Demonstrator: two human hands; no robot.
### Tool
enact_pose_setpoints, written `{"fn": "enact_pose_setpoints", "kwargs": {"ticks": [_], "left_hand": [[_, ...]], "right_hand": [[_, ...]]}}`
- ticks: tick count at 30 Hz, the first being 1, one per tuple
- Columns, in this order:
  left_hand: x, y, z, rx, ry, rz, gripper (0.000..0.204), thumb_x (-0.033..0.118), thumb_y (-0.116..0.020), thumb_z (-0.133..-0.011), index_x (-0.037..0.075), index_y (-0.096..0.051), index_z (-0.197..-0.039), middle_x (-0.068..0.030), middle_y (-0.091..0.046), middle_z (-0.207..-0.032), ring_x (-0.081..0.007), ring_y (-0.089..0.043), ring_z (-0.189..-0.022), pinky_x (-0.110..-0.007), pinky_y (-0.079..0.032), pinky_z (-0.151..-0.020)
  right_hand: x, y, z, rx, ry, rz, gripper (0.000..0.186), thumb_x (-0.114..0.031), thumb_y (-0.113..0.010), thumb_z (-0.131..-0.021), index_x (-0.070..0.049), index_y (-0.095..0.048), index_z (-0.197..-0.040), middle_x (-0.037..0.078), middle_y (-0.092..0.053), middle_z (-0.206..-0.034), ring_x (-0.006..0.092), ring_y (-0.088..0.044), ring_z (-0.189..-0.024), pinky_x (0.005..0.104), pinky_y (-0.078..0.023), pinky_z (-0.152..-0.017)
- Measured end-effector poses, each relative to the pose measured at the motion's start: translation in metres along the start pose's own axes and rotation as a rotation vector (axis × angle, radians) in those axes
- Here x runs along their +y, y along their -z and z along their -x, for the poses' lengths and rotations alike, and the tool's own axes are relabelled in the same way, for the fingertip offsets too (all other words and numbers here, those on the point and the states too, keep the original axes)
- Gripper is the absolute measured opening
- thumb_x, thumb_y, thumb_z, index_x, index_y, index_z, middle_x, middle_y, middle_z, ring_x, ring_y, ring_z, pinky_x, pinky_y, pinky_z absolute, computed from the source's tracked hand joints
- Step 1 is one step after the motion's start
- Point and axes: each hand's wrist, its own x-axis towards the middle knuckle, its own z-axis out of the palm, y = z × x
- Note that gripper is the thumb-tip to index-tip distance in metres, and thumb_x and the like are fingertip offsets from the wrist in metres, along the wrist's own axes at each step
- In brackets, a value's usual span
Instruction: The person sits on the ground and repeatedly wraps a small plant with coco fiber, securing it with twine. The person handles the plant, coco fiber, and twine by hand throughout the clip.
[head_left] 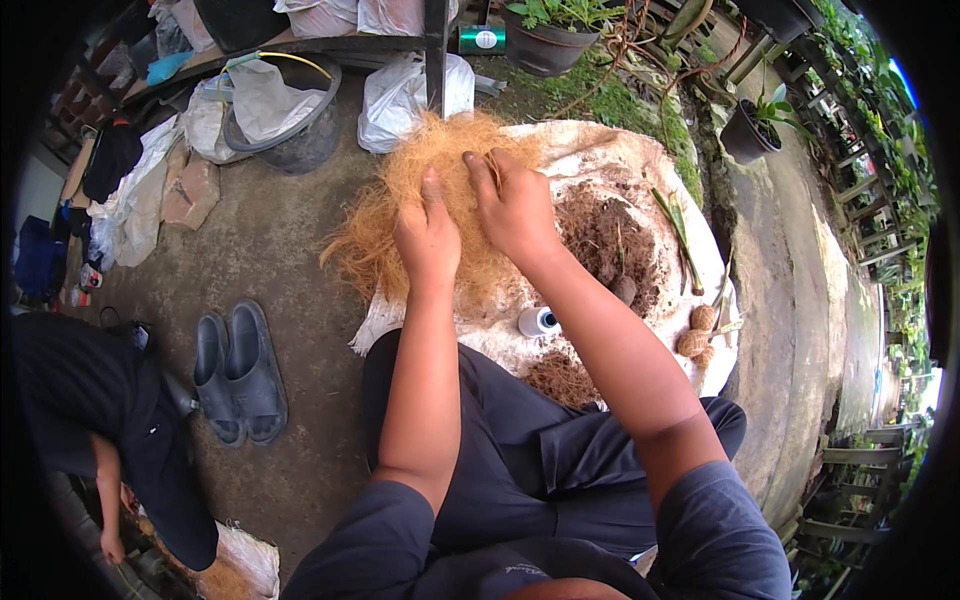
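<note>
A large loose mat of golden-brown coconut fibre (365, 230) lies over the left side of a pale sack (620, 150) spread on the ground. My left hand (428, 235) grips the fibre, thumb upward and other fingers mostly hidden. Beside it, my right hand (515, 208) is closed on the same fibre, its fingertips partly buried. Right of my hands sits a heap of dark soil and roots (605, 240). Close to my right forearm stands a white spool (538, 321). Green leaf stalks (680, 237) and several round brown balls (692, 343) lie along the sack's right edge.
A brown fibrous clump (562, 380) rests by my legs. Dark slippers (240, 370) stand on the concrete to the left, near another person (110, 420). Behind are a grey tub (300, 140), a white plastic bag (392, 100) and potted plants (548, 45).
</note>
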Motion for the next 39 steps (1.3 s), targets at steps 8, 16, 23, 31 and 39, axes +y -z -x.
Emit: {"fn": "enact_pose_setpoints", "kwargs": {"ticks": [8, 16, 23, 31, 39], "left_hand": [[0.006, 0.001, 0.004, 0.053, 0.082, 0.226, 0.048, 0.037, -0.053, -0.109, -0.008, -0.070, -0.106, -0.0143, -0.070, -0.081, -0.0245, -0.066, -0.077, -0.040, -0.050, -0.076], [-0.025, -0.010, 0.009, -0.057, -0.014, 0.406, 0.038, 0.026, -0.055, -0.108, -0.009, -0.064, -0.120, -0.0185, -0.070, -0.118, -0.0245, -0.066, -0.104, -0.036, -0.049, -0.093], [-0.011, -0.016, 0.003, 0.104, 0.109, 0.531, 0.045, 0.031, -0.046, -0.113, -0.005, -0.052, -0.139, -0.0185, -0.061, -0.128, -0.0265, -0.057, -0.126, -0.038, -0.042, -0.109], [-0.017, -0.025, 0.002, 0.153, 0.091, 0.329, 0.048, 0.039, -0.044, -0.112, -0.005, -0.048, -0.130, -0.0180, -0.059, -0.114, -0.0297, -0.060, -0.105, -0.040, -0.045, -0.099], [-0.020, 0.004, -0.011, 0.150, 0.193, 0.185, 0.059, 0.052, -0.044, -0.108, -0.002, -0.057, -0.129, -0.0192, -0.056, -0.127, -0.0319, -0.056, -0.114, -0.045, -0.043, -0.099]], "right_hand": [[0.001, 0.009, 0.004, 0.176, -0.047, -0.074, 0.043, -0.037, -0.057, -0.106, 0.005, -0.063, -0.116, 0.027, -0.070, -0.099, 0.0394, -0.068, -0.094, 0.0462, -0.052, -0.087], [-0.005, 0.029, -0.032, -0.285, 0.141, -0.045, 0.035, -0.030, -0.071, -0.096, -0.003, -0.070, -0.119, 0.021, -0.072, -0.097, 0.0351, -0.070, -0.089, 0.0440, -0.055, -0.081], [-0.008, 0.040, -0.033, -0.327, -0.217, 0.047, 0.037, -0.034, -0.068, -0.101, 0.002, -0.069, -0.102, 0.022, -0.069, -0.086, 0.0304, -0.064, -0.076, 0.0403, -0.052, -0.075], [0.000, 0.022, 0.010, -0.253, -0.158, 0.070, 0.036, -0.029, -0.061, -0.103, 0.006, -0.057, -0.112, 0.032, -0.068, -0.082, 0.0511, -0.068, -0.086, 0.0545, -0.054, -0.079], [0.015, 0.025, 0.005, 0.022, -0.024, 0.094, 0.030, -0.028, -0.063, -0.103, -0.002, -0.055, -0.092, 0.026, -0.063, -0.068, 0.0485, -0.064, -0.067, 0.0541, -0.049, -0.059]]}}
